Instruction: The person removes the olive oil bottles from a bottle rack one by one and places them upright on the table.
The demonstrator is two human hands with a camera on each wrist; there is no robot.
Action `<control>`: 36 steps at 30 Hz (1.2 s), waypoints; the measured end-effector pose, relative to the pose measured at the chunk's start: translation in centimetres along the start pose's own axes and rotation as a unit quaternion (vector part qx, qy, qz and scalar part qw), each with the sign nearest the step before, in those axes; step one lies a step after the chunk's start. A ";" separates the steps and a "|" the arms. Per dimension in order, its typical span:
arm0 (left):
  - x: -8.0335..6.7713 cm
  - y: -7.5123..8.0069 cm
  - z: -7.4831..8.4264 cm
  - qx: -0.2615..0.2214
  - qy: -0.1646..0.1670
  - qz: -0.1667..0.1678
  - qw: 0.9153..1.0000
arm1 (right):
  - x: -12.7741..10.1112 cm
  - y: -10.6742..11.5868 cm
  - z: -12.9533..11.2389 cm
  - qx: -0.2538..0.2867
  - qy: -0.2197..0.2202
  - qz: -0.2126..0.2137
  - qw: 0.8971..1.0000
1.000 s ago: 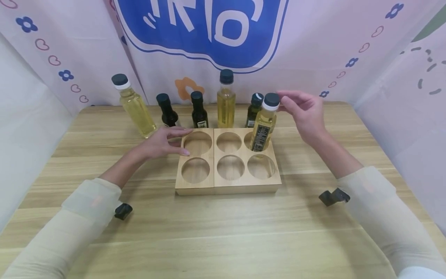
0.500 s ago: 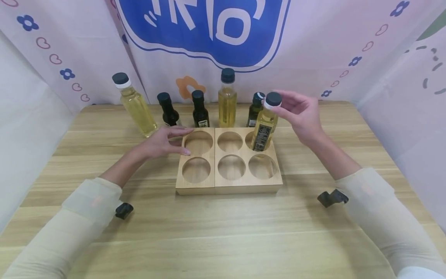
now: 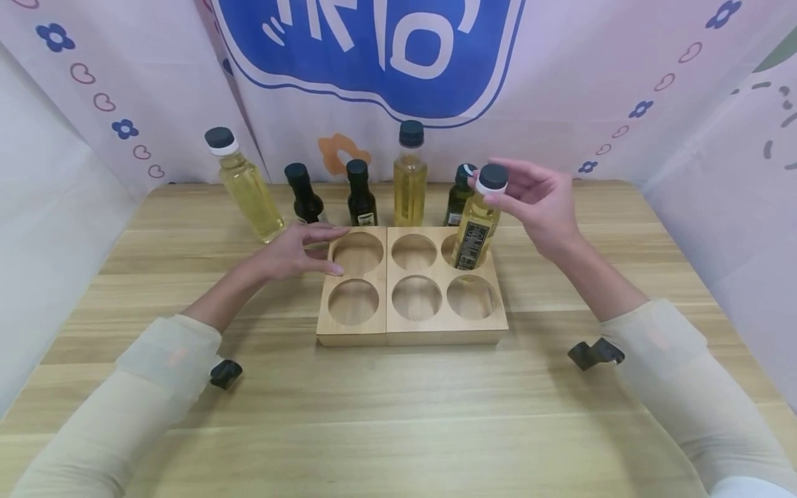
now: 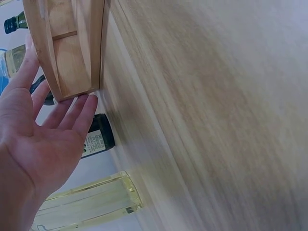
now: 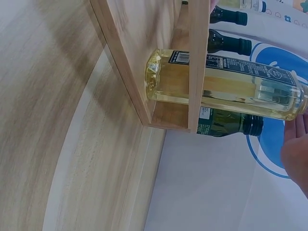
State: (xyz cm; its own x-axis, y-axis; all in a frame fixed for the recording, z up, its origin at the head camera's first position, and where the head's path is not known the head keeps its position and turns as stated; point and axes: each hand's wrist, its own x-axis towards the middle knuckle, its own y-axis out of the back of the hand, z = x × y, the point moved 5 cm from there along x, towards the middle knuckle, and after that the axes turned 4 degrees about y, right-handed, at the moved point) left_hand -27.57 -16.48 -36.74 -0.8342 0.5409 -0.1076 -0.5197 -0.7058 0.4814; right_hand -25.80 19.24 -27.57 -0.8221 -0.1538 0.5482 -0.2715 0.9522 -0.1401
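The right hand [image 3: 544,204] was raised over the far right corner of the wooden rack [image 3: 412,335], its fingertips pinching the black cap of a yellow oil bottle [image 3: 476,225], wrist bent and forearm running back toward the near right of the table [image 3: 398,422]. That bottle stood in the far right hole of the rack, leaning a little; the right wrist view showed its base [image 5: 159,77] down inside the frame, though whether it touched the bottom could not be told. The left hand [image 3: 292,252] lay flat with fingers straight and relaxed, their tips against the rack's left side wall [image 4: 72,62], holding nothing. The other five holes of the rack held no bottle. Behind the rack, along the table's far edge, stood a tall yellow bottle with a white collar [image 3: 243,185] at the left, two small dark bottles [image 3: 305,194] beside each other, a tall yellow bottle [image 3: 409,176] in the middle, and a small green bottle [image 3: 459,197] just behind the held one. The pink printed backdrop [image 3: 560,83] closed in the far side and both flanks. Two small black clips [image 3: 225,373] lay near the sleeves on the wide bare stretch of table in front of the rack.
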 end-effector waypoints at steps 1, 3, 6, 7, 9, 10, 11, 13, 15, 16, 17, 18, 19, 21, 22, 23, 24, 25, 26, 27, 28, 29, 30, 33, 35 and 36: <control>0.0 0.0 0.0 0.001 0.000 0.000 1.000 | 0.0 0.0 0.0 0.000 0.000 0.000 1.000; 0.0 0.0 0.0 0.001 -0.002 0.000 1.000 | 0.0 0.0 -0.1 -0.002 -0.001 0.002 1.000; -0.1 0.0 0.0 0.004 -0.002 0.000 1.000 | 0.0 -0.1 -0.2 -0.010 -0.003 0.004 1.000; -0.1 0.0 0.0 0.005 -0.002 0.001 1.000 | 0.0 -0.1 -0.2 -0.012 -0.004 0.006 1.000; -0.1 0.0 0.0 0.007 -0.004 0.000 1.000 | 0.0 -0.2 -0.2 -0.015 -0.006 0.008 1.000; -0.1 0.0 0.0 0.010 -0.005 0.000 1.000 | 0.0 -0.2 -0.2 -0.016 -0.007 0.009 1.000; -0.1 0.0 0.0 0.013 -0.007 0.001 1.000 | 0.0 -0.2 -0.2 -0.017 -0.007 0.009 1.000; -0.1 0.0 -0.1 0.016 -0.011 0.001 1.000 | 0.0 -0.2 -0.1 -0.017 -0.006 0.009 1.000; -0.1 0.0 -0.1 0.018 -0.014 0.001 1.000 | 0.0 -0.2 -0.1 -0.017 -0.004 0.009 1.000; -0.1 0.0 -0.1 0.020 -0.015 0.001 1.000 | 0.1 -0.2 -0.1 -0.018 -0.004 0.009 1.000; 0.0 0.0 -0.1 0.020 -0.017 0.001 1.000 | 0.0 -0.2 -0.1 -0.018 -0.003 0.008 1.000; 0.0 0.0 -0.2 0.020 -0.018 0.001 1.000 | 0.0 -0.2 -0.1 -0.018 -0.002 0.008 1.000; 0.0 0.0 -0.2 0.020 -0.020 0.001 1.000 | 0.0 -0.2 -0.1 -0.018 -0.002 0.008 1.000; 0.0 0.0 -0.2 0.022 -0.022 0.001 1.000 | 0.0 -0.1 -0.1 -0.017 -0.001 0.008 1.000; 0.0 0.0 -0.2 0.022 -0.023 0.001 0.999 | 0.0 -0.2 -0.2 -0.017 -0.001 0.008 1.000; 0.0 0.0 -0.2 0.023 -0.023 0.002 0.999 | 0.0 -0.2 -0.2 -0.016 -0.001 0.008 1.000; -0.1 0.0 -0.2 0.024 -0.024 0.002 0.999 | 0.0 -0.2 -0.2 -0.015 -0.002 0.008 1.000; 0.0 0.0 -0.2 0.026 -0.025 0.001 0.999 | 0.0 -0.2 -0.2 -0.014 -0.002 0.008 1.000; 0.0 0.0 -0.2 0.027 -0.026 0.001 0.999 | 0.0 -0.2 -0.2 -0.014 -0.002 0.007 1.000; -0.1 0.0 -0.1 0.028 -0.026 0.001 0.999 | 0.0 -0.2 -0.2 -0.015 -0.001 0.008 1.000; -0.1 0.0 -0.2 0.028 -0.026 0.001 0.999 | 0.0 -0.2 -0.2 -0.014 -0.002 0.008 1.000; -0.1 0.0 -0.1 0.029 -0.026 0.001 0.999 | 0.0 -0.2 -0.2 -0.016 -0.002 0.008 1.000; -0.1 0.0 -0.1 0.031 -0.028 0.001 0.999 | 0.0 -0.2 -0.2 -0.017 -0.003 0.008 1.000; 0.0 0.0 -0.1 0.033 -0.028 0.001 0.999 | 0.1 -0.1 -0.2 -0.021 -0.010 0.009 1.000; 0.0 0.0 -0.2 0.035 -0.028 0.000 0.999 | 0.1 0.0 -0.2 -0.023 -0.016 0.012 1.000; 0.0 0.0 -0.2 0.035 -0.027 0.000 0.999 | 0.1 0.0 -0.2 -0.025 -0.019 0.013 0.999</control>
State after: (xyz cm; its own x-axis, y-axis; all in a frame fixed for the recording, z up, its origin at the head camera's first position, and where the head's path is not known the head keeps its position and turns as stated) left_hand -27.61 -16.61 -36.91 -0.8224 0.5656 -0.0609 -0.5031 -0.6732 0.5420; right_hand -25.74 19.28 -27.35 -0.8471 -0.1384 0.5130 -0.2257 0.9678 -0.1115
